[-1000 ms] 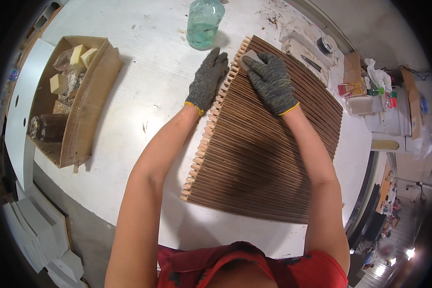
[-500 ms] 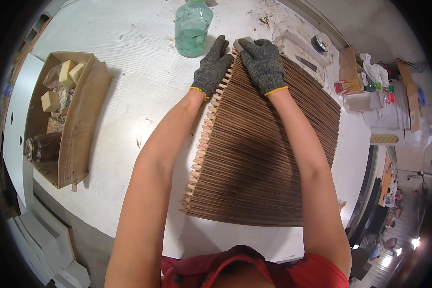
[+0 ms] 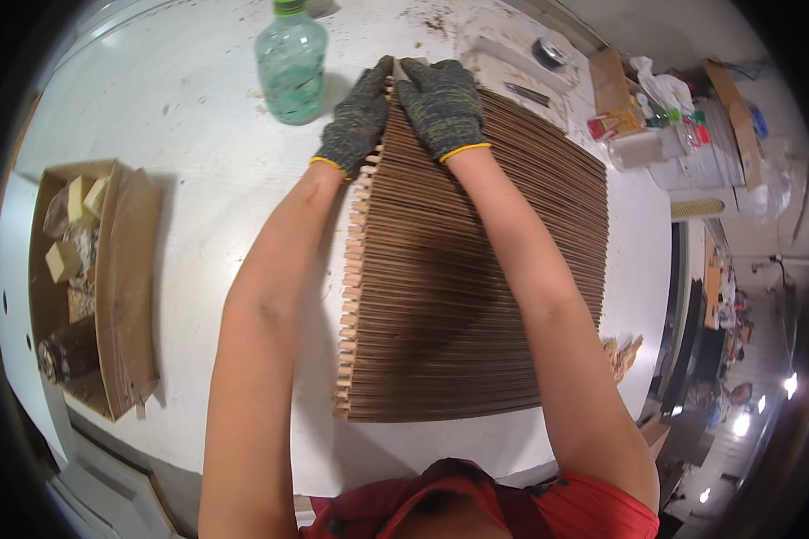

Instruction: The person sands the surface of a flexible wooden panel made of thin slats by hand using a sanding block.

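Observation:
A wide stack of thin dark-brown wooden strips [image 3: 440, 296] lies on the white table, with a row of pale, notched wooden ends along its left edge [image 3: 354, 260]. Both my hands wear dark grey knitted gloves with yellow cuffs. My left hand [image 3: 358, 121] rests along the far part of the notched edge, fingers stretched forward. Lying over the far left corner of the strips, my right hand [image 3: 445, 108] has its fingers closed around a small pale grey piece [image 3: 412, 65]. Most of that piece is hidden under the glove.
A green-tinted bottle [image 3: 292, 72] stands beyond my left hand. At left, a cardboard box [image 3: 130, 296] holds yellowish blocks and a brown jar. Beyond the strips lie a knife-like tool [image 3: 527, 93] and a round tin [image 3: 548, 52]. Crumpled brown scraps [image 3: 622, 355] lie at right.
The whole view has shifted and turned, so the box sits lower and the bottle farther left. Both hands stay at the far left corner of the strips, close together.

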### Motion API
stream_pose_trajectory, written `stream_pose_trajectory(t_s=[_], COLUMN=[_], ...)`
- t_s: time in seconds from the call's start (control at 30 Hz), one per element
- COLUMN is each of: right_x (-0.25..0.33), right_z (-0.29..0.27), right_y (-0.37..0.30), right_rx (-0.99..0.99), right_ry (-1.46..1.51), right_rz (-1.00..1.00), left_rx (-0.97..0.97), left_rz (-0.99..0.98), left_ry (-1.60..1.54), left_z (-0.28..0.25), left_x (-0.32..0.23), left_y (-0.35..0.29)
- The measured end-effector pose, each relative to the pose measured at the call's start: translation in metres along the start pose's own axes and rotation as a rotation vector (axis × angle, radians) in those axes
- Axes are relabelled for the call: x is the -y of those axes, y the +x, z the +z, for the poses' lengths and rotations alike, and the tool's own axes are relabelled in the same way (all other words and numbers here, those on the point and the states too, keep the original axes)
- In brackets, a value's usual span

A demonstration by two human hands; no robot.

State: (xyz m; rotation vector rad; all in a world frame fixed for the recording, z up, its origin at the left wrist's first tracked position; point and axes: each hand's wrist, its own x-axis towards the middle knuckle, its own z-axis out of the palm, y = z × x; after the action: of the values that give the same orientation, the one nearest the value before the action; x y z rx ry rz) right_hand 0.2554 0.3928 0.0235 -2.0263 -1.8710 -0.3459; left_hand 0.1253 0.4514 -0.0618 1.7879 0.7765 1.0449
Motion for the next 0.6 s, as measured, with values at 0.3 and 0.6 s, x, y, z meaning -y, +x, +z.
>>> stream_pose_trajectory(t_s=[0.3, 0.6], right_x=[-0.052, -0.147], right_z=[-0.037, -0.072], right_y=[-0.031, -0.079], right_rx=[0.05, 0.019], right_ry=[0.015, -0.096], right_rz=[0.171, 0.157], left_rx=[0.033, 0.079], left_rz=[0.119, 0.156], left_ry=[0.27, 0.35], left_z=[-0.008, -0.012], left_x=[-0.011, -0.002], left_y=[0.002, 0.006])
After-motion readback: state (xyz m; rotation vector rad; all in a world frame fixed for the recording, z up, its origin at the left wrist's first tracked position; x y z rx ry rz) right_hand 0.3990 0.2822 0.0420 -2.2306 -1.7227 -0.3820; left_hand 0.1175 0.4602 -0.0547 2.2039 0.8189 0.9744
